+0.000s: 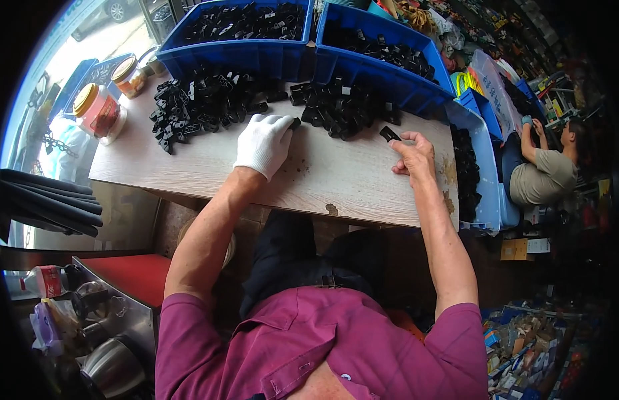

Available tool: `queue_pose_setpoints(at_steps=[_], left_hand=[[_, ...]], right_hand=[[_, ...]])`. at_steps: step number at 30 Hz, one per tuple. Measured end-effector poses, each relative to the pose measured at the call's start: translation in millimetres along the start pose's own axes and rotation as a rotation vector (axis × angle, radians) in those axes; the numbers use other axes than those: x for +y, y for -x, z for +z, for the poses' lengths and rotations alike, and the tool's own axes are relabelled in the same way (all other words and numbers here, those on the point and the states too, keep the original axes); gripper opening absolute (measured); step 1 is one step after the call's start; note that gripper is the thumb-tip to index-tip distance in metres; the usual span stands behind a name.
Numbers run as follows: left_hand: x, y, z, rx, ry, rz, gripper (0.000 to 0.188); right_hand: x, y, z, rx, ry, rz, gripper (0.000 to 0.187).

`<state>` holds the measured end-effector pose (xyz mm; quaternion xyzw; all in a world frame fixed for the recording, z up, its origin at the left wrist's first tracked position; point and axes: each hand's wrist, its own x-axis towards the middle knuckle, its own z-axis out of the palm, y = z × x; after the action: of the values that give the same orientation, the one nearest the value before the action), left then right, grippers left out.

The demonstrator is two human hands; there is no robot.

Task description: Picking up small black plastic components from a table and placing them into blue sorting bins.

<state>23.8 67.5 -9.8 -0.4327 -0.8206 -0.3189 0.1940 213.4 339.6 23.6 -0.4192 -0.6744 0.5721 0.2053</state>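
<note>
My left hand, in a white knitted glove, rests over the table with its fingers closed around a small black part; only the part's end shows past the fingertips. Bare, my right hand pinches a flat, oblong black part between thumb and fingers, a little above the tabletop. A heap of black parts lies beyond my left hand. Between the two hands, farther back, sits a second heap of similar black parts. Their exact kind is too small to tell.
Two blue bins, left and right, full of black parts, line the table's far edge. A light blue bin stands at the right edge. Lidded jars occupy the left corner. Another person sits at far right.
</note>
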Motion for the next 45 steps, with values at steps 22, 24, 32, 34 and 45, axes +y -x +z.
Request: queue_pose_setpoints(at_steps=[22,24,32,34,45], left_hand=[[80.8,5.5,24.3,-0.171,0.316,0.155,0.024],[81.6,-0.9,27.3,-0.19,0.313,0.214,0.025],[67.5,-10.2,38.5,-0.225,0.499,0.291,0.026],[72.3,-9.6,35.3,-0.217,0.534,0.285,0.024],[73.8,-14.7,34.3,-0.293,0.466,0.451,0.03]], right_hand=[[-9.1,61.9,31.5,-0.397,0.191,-0.013,0.029],[-6.1,61.0,30.5,-0.399,0.186,-0.019,0.028],[-10.8,66.3,33.1,-0.363,0.196,-0.022,0.025],[-8.5,65.8,31.5,-0.372,0.171,-0.021,0.025],[-8.7,63.8,32.2,-0.358,0.168,-0.023,0.027]])
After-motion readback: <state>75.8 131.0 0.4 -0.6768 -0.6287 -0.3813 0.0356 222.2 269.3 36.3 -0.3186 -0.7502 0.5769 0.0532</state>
